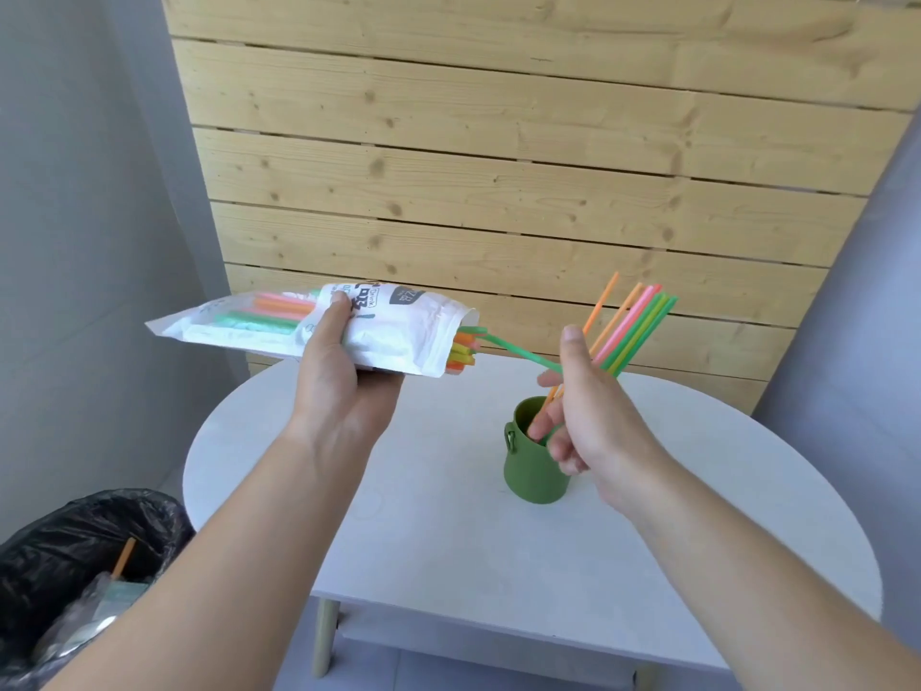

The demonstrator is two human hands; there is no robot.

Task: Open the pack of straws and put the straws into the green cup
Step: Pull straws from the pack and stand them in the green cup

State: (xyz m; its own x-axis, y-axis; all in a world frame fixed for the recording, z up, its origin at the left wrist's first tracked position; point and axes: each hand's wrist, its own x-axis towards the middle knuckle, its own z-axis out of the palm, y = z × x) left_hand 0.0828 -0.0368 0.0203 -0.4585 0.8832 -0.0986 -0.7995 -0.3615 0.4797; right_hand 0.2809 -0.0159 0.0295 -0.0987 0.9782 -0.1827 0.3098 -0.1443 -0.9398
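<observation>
My left hand (339,386) holds the white pack of straws (393,331) level above the table's left side, its open mouth facing right with orange, yellow and green straw ends showing. My right hand (583,406) pinches one green straw (518,352) that is partly out of the pack's mouth. The green cup (533,476) stands on the table just under and behind my right hand. Several straws (633,326), orange, pink and green, lean to the right out of the cup.
The round white table (448,541) stands against a wooden plank wall (498,167). A bin lined with a black bag (75,566) sits on the floor at the lower left, with an orange straw and wrapping inside.
</observation>
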